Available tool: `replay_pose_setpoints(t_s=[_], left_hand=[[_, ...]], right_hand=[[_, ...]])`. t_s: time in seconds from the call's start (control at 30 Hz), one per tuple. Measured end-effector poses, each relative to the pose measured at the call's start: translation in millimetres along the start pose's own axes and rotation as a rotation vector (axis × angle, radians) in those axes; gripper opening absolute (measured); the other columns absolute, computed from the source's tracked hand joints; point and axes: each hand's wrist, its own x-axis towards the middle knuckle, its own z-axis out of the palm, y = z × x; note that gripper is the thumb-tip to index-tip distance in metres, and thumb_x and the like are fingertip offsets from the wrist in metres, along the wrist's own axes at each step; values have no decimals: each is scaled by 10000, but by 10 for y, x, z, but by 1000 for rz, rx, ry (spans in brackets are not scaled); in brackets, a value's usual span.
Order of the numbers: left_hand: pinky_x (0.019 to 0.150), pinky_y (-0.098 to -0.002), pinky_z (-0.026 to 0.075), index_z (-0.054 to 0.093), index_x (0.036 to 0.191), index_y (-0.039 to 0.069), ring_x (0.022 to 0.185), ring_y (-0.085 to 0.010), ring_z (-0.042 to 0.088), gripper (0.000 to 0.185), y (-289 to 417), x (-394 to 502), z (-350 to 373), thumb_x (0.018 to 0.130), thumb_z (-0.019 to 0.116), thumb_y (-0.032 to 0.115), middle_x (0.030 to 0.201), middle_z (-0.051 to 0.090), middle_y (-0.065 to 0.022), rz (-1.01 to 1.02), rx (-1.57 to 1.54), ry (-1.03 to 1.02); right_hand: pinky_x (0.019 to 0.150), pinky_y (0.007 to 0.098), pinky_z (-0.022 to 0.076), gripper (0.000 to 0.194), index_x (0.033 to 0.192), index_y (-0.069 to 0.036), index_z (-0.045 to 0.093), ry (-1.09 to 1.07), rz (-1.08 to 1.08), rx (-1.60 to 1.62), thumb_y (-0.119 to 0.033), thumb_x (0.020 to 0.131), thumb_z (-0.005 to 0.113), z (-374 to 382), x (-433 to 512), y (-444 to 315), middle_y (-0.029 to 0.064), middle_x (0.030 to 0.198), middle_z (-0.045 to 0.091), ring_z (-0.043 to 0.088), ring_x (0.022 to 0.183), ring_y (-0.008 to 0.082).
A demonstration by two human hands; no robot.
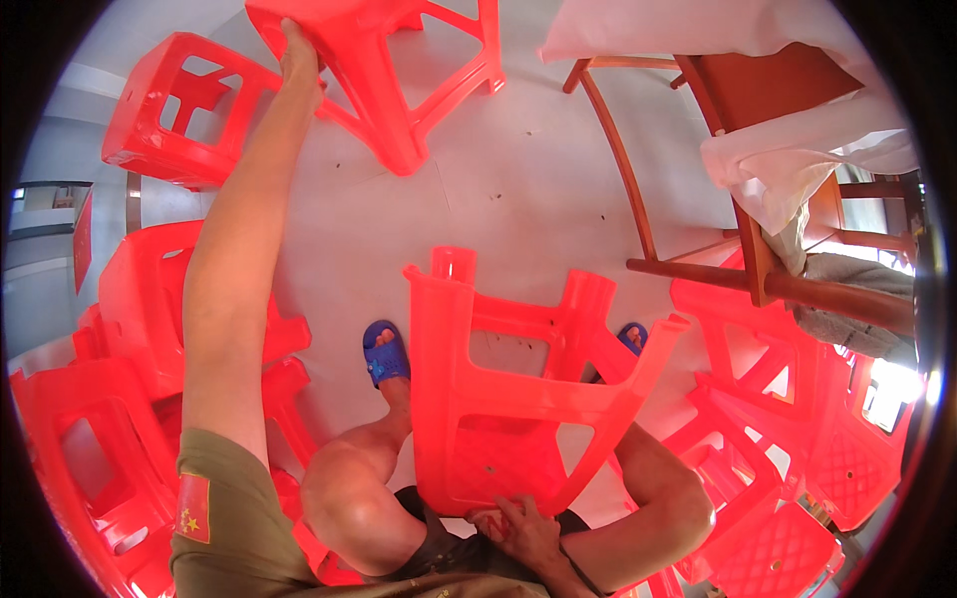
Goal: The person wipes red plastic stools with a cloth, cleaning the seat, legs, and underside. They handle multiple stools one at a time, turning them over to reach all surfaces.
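Note:
My left hand [299, 60] is stretched far forward and grips the edge of a red plastic stool [374, 75] at the top of the view, its thumb on the stool's near face. Between my knees an overturned red plastic stool [516, 389] stands with its legs pointing up and away from me. My right hand [527, 534] is low at my lap, beside the seat of this stool. Its fingers are bent around a small crumpled whitish and red piece [490, 523], apparently a cloth. Part of that hand is hidden by blur and shadow.
Several red plastic stools lie at left, among them one tipped stool [187, 112] and another [149, 306]. More stools [777, 546] are piled at right. A wooden chair [748, 276] with pale cloth [792, 149] and a grey towel [852, 291] stands at upper right. Dark specks dot the floor [478, 202].

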Motion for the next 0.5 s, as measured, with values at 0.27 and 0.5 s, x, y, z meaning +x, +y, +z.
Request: replay_pose_setpoints(t_s=[0.27,0.5], left_hand=[[1113,-553,543,428,1626,8,1313,-321,626,741,412,-327,349,1097,626,488,1513,602,-114,-251,-152,-347],[1065,-488,567,479,1589,19,1235,-291,692,607,120,-446,950,1087,631,326,1468,642,-140,23,125,-516]], right_hand=[[647,526,639,594,1411,-264,697,-29,18,-9,-477,878,852,-62,32,-78,103,1249,670,791,882,344],[634,518,628,513,1357,-228,713,17,-17,10,-485,923,807,-50,4,-58,111,1147,677,781,822,364]])
